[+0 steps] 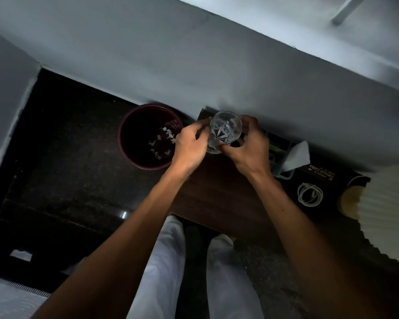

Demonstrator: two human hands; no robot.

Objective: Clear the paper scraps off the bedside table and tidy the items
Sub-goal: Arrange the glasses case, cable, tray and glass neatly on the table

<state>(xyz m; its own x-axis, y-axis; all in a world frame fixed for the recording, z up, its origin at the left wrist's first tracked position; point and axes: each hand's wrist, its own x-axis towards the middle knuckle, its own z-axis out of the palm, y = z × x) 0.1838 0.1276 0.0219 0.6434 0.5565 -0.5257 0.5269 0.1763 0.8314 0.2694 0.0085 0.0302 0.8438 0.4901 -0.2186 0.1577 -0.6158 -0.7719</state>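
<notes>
A clear cut-glass tumbler [225, 130] stands upright at the far left end of the dark wooden bedside table [219, 199], close to the wall. My left hand [190, 146] wraps its left side and my right hand [249, 148] wraps its right side, fingers curled around the base. Left of the table a maroon waste bin [127, 139] stands on the dark floor with several white paper scraps [164, 141] lying inside it.
Right of my hands are a small wire holder with a white cloth [297, 155], a black glasses case [321, 173], a coiled white cable [309, 194] and a pleated white lamp shade [387, 212]. A grey wall runs behind. My white trousers show below.
</notes>
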